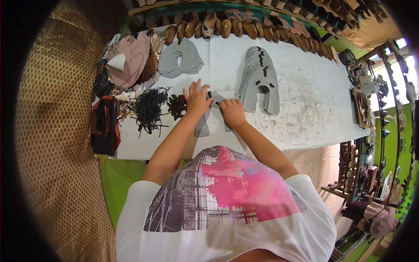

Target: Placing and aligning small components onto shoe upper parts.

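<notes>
White T-shirt (231, 187) w/ pink & grey print is seen nearest the cam, both bare forearms being stretched fwd over the white-covered table (314, 105). Btwn & beneath the hands, one grey U-shaped pc (202, 127) is laid flat nr the table's front edge, its curved end turned away from the wearer, partly hidden by the hands & R forearm. L hand (197, 99) is held w/ fingers spread wide at the pc's L side. R hand (232, 112) is held w/ fingers bent & close together at its R side, fingertips by a small dark strip (217, 104); whether that's pinched can't be told. Dark-brown strip cluster (177, 106) is seen just L of the L hand, w/ a black bead tangle (150, 109) farther L. Overlapped grey pcs (250, 81) w/ dark strips are lined up beyond the R hand, to its R; a grey stack (193, 61) is set beyond the L hand. Brown shoe lasts (226, 28) are ranged along the far edge.
</notes>
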`<state>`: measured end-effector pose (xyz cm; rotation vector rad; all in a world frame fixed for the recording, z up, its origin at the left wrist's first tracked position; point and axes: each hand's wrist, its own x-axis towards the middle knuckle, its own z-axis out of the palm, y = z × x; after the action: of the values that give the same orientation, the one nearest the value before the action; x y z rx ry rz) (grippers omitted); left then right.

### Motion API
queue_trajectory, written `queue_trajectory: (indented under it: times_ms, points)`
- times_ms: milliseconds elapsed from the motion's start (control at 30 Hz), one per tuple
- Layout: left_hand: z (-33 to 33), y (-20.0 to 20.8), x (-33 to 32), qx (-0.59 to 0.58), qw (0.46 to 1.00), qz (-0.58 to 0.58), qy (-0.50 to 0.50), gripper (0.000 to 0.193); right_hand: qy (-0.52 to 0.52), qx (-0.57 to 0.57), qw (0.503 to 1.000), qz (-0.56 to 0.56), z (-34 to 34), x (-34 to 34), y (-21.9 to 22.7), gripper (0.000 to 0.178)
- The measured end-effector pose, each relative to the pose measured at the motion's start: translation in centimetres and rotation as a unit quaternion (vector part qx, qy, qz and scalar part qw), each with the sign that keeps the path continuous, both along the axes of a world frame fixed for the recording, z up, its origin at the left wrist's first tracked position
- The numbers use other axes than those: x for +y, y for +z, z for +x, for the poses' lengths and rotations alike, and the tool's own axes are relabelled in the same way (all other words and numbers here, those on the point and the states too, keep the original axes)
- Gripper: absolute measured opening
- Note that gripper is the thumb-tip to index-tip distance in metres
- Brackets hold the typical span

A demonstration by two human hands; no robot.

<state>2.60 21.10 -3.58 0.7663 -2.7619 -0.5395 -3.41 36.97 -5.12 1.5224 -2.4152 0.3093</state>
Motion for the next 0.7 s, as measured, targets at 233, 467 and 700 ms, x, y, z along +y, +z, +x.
queue_trajectory:
  times_ms: [233, 467, 700]
  points:
    - [3.4, 0.0, 1.1, -0.006, 0.977, -0.103, -0.184, 0.033, -0.048, -0.142, 0.983, -0.107, 1.7, 1.5, 0.3, 0.028]
    - [4.5, -1.4, 2.0, -0.022, 0.984, -0.114, -0.139, 0.040, -0.048, -0.129, 0.990, -0.027, 2.6, 1.2, 2.0, 0.039]
    - [5.1, -0.5, 2.9, -0.036, 0.990, -0.084, -0.110, 0.043, -0.069, -0.111, 0.991, -0.014, 2.9, 1.0, 1.8, 0.034]
